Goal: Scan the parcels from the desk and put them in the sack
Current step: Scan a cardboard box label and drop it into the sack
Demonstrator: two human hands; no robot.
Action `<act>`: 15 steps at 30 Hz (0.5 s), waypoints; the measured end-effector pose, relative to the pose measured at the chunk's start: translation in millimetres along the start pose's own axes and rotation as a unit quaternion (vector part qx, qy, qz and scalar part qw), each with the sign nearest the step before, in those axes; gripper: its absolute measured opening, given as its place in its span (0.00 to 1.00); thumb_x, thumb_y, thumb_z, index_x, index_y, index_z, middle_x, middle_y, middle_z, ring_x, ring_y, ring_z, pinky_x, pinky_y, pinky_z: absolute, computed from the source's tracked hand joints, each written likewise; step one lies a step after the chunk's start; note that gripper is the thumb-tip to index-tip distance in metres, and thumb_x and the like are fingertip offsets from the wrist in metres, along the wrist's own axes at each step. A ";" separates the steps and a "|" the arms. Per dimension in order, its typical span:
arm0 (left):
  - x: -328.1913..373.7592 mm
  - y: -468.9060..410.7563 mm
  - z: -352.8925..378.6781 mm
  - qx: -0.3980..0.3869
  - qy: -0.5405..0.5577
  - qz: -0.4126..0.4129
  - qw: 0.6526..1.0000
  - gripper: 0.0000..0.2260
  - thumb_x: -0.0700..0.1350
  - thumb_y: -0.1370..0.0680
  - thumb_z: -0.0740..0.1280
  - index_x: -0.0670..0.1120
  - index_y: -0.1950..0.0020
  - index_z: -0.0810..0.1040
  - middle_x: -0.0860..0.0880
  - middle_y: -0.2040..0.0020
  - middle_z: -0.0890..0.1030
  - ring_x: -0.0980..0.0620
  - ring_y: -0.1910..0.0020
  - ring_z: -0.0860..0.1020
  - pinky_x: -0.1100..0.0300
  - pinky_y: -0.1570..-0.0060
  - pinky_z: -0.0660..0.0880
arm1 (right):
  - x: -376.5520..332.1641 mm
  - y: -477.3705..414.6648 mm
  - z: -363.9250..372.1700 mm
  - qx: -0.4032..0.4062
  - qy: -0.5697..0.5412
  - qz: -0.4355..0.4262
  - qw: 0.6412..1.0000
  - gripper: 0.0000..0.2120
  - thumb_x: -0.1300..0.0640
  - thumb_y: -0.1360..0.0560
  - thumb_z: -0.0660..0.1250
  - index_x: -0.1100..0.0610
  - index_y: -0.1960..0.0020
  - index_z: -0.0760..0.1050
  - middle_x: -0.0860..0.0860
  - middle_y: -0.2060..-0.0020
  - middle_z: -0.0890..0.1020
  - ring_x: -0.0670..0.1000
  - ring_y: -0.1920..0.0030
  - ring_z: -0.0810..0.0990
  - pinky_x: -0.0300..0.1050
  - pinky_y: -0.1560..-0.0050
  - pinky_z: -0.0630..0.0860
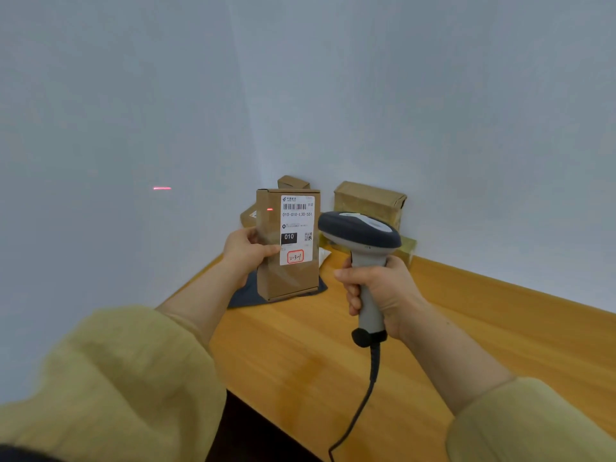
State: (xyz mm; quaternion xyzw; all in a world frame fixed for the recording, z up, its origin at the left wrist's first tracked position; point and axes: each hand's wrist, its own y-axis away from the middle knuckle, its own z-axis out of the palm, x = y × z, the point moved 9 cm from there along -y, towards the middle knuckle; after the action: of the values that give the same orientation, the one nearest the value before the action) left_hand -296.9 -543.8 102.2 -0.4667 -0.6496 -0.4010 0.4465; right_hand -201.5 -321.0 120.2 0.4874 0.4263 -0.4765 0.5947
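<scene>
Left hand (pixel 246 251) grips the left edge of a tall cardboard parcel (pixel 290 278), thumb on the front, fingers curled behind; parcel held upright, label (pixel 296 228) facing the camera. Right hand (pixel 376 291) wrapped tight round the handle of the scanner (pixel 360 231), head aimed toward the parcel, cable (pixel 360 408) hanging off the near desk edge. Step: scanning, probably not read yet. Red beam shows as a spot on the parcel's left side (pixel 269 209) and a streak on the left wall (pixel 162 188), so it sits left of the barcode (pixel 294 207). Next move calls for swinging the scanner right, or shifting the parcel left, until the line crosses the barcode. Parcel's lower end is over a dark flat thing (pixel 243 298) on the desk (pixel 333 345); touching or not, cannot tell. More parcels wait in the far corner (pixel 370 201). Sack not in view
</scene>
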 end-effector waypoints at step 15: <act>0.0 -13.3 3.6 -0.038 -0.008 0.012 0.999 0.21 0.36 0.29 0.74 0.42 0.38 0.75 0.47 0.48 0.80 0.46 0.48 0.79 0.53 0.51 0.78 | -1.5 2.3 3.6 0.026 0.013 -0.003 1.000 0.06 0.67 0.29 0.70 0.61 0.60 0.73 0.54 0.75 0.73 0.51 0.76 0.69 0.43 0.73 0.73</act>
State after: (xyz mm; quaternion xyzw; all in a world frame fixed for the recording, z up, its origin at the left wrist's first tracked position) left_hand -310.5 -543.7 99.7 -0.4944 -0.6319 -0.4157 0.4283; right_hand -199.3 -324.2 122.6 0.5076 0.4229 -0.4829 0.5747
